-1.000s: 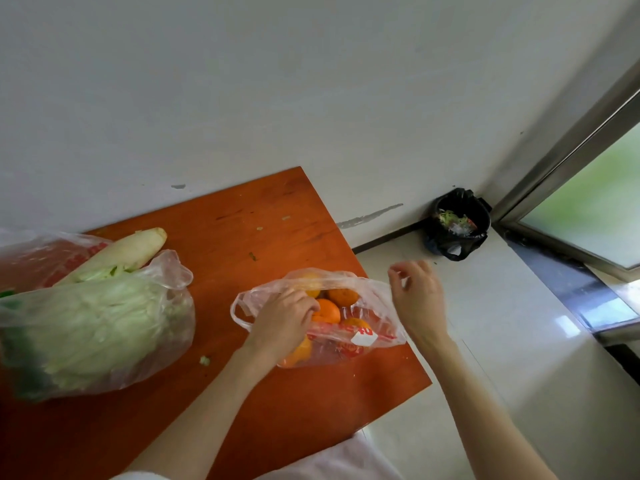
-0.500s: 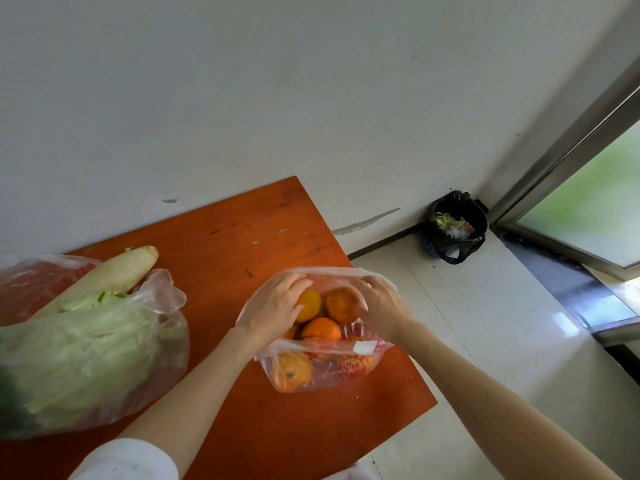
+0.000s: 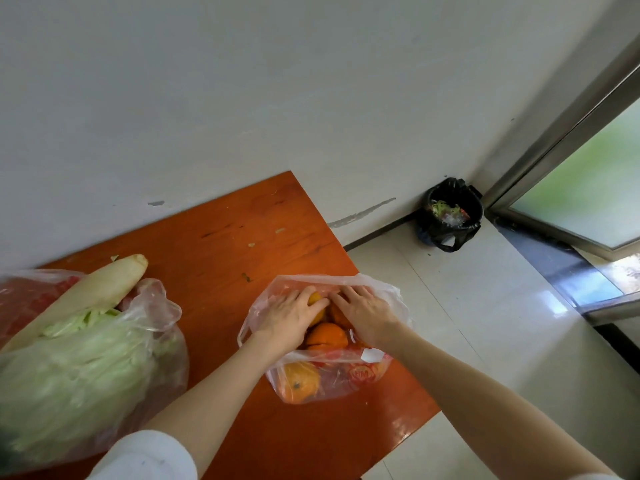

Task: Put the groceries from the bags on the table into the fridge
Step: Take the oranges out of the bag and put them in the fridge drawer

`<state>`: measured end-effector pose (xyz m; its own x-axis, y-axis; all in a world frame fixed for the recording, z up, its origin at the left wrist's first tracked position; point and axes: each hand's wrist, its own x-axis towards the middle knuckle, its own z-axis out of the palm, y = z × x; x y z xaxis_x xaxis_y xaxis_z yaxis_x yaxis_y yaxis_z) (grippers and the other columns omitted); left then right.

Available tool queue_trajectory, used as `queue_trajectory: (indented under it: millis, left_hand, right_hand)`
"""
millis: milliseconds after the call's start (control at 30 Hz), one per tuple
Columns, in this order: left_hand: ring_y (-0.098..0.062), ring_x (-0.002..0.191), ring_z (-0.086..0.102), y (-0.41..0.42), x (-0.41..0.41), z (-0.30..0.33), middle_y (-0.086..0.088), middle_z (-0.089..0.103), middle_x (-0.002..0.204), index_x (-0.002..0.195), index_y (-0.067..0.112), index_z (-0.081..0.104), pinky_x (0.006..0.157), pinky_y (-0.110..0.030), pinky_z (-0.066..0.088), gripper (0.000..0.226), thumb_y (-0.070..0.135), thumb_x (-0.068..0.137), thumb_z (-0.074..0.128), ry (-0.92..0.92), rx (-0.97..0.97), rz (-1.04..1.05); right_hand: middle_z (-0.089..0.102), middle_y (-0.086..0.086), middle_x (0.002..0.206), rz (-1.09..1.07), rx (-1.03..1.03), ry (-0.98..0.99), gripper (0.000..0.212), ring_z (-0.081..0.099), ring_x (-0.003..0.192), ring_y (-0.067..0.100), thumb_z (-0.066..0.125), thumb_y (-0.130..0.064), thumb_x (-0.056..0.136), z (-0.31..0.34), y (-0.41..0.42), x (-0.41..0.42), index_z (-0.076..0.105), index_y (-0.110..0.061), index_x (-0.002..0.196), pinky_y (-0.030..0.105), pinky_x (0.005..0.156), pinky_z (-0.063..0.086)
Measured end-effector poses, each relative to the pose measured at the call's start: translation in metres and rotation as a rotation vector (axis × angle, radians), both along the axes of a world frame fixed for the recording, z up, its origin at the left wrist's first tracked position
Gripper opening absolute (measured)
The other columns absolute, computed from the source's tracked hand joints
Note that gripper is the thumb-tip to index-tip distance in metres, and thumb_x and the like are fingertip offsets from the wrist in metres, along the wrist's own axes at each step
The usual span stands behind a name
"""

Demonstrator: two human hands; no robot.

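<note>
Left hand [image 3: 289, 315] and right hand [image 3: 363, 311] are reaching into the clear plastic bag [image 3: 325, 379], fingers curling over oranges [image 3: 327, 336]; napa cabbage bag [image 3: 69, 368] is lying well apart.

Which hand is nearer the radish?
Left. The left hand is in the orange bag, on the side facing the radish; the right hand is farther right.

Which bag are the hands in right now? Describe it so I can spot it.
On the orange-brown table, look to its right end nearest the floor tiles. The clear bag of oranges sits there with the left hand and right hand inside. The other bag holds cabbage and a white radish.
</note>
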<state>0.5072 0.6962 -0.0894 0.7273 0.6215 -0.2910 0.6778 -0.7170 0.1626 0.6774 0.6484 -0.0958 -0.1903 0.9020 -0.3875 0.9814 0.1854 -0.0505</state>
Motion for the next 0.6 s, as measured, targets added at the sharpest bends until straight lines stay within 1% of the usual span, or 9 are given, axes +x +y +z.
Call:
queue_trajectory:
  millis: [100, 167, 233, 333, 400, 500, 567, 600]
  left_hand:
    - [-0.027, 0.122, 0.043, 0.001, 0.001, -0.001, -0.006, 0.034, 0.138, 0.137, 0.028, 0.033, 0.097, -0.039, 0.04, 0.056, 0.006, 0.088, 0.048, -0.043, 0.014, 0.008]
    - [-0.026, 0.119, 0.045, -0.001, -0.002, -0.001, -0.005, 0.037, 0.136, 0.137, 0.028, 0.034, 0.094, -0.038, 0.043, 0.059, 0.005, 0.086, 0.05, -0.066, 0.029, 0.002]
    - [-0.024, 0.118, 0.047, -0.004, -0.006, 0.002, -0.003, 0.037, 0.135, 0.136, 0.03, 0.034, 0.091, -0.038, 0.046, 0.06, 0.006, 0.084, 0.053, -0.093, 0.02, 0.004]
    - [-0.02, 0.117, 0.05, -0.01, -0.013, 0.016, 0.001, 0.037, 0.137, 0.136, 0.033, 0.034, 0.09, -0.035, 0.048, 0.06, 0.012, 0.084, 0.056, -0.151, 0.01, 0.022]
    - [-0.016, 0.113, 0.052, -0.016, -0.016, 0.029, 0.004, 0.036, 0.139, 0.137, 0.035, 0.032, 0.091, -0.033, 0.045, 0.062, 0.019, 0.084, 0.058, -0.185, -0.007, 0.04]
    - [-0.012, 0.112, 0.052, -0.028, -0.022, 0.045, 0.009, 0.035, 0.138, 0.137, 0.037, 0.032, 0.087, -0.025, 0.043, 0.066, 0.029, 0.08, 0.065, -0.281, -0.077, 0.06]
    - [-0.012, 0.113, 0.05, -0.041, -0.025, 0.053, 0.009, 0.038, 0.134, 0.136, 0.036, 0.034, 0.088, -0.024, 0.044, 0.069, 0.033, 0.077, 0.07, -0.346, -0.144, 0.074]
    - [-0.012, 0.114, 0.049, -0.048, -0.025, 0.057, 0.009, 0.039, 0.133, 0.136, 0.036, 0.035, 0.089, -0.024, 0.044, 0.069, 0.034, 0.077, 0.07, -0.371, -0.17, 0.079]
  right_hand:
    - [0.022, 0.008, 0.152, -0.068, 0.029, 0.035, 0.078, 0.023, 0.139, 0.03, 0.064, -0.023, 0.083, 0.004, -0.011, -0.001, 0.018, -0.018, 0.146, 0.041, 0.114, 0.023]
    - [0.023, 0.009, 0.152, -0.113, 0.051, 0.068, 0.071, 0.024, 0.139, 0.03, 0.06, -0.022, 0.087, 0.006, -0.02, 0.0, 0.02, -0.017, 0.146, 0.04, 0.113, 0.023]
    - [0.025, 0.01, 0.151, -0.162, 0.066, 0.111, 0.065, 0.028, 0.137, 0.031, 0.055, -0.022, 0.09, 0.011, -0.029, 0.002, 0.022, -0.017, 0.145, 0.039, 0.111, 0.027]
    - [0.029, 0.011, 0.149, -0.218, 0.07, 0.159, 0.074, 0.032, 0.134, 0.03, 0.059, -0.026, 0.085, 0.021, -0.043, 0.003, 0.016, -0.019, 0.146, 0.038, 0.107, 0.033]
    - [0.034, 0.01, 0.145, -0.248, 0.109, 0.216, 0.079, 0.037, 0.13, 0.029, 0.061, -0.029, 0.08, 0.029, -0.053, 0.0, 0.017, -0.021, 0.145, 0.036, 0.102, 0.038]
    - [0.033, 0.007, 0.146, -0.276, 0.199, 0.275, 0.082, 0.033, 0.132, 0.028, 0.06, -0.046, 0.078, 0.041, -0.07, -0.007, 0.018, -0.024, 0.145, 0.039, 0.104, 0.038]
    - [0.031, 0.002, 0.145, -0.343, 0.23, 0.345, 0.085, 0.031, 0.131, 0.025, 0.058, -0.059, 0.076, 0.05, -0.087, -0.01, 0.015, -0.032, 0.144, 0.044, 0.104, 0.038]
    - [0.03, 0.001, 0.144, -0.379, 0.238, 0.402, 0.086, 0.03, 0.13, 0.023, 0.058, -0.063, 0.075, 0.055, -0.097, -0.01, 0.014, -0.035, 0.143, 0.044, 0.103, 0.038]
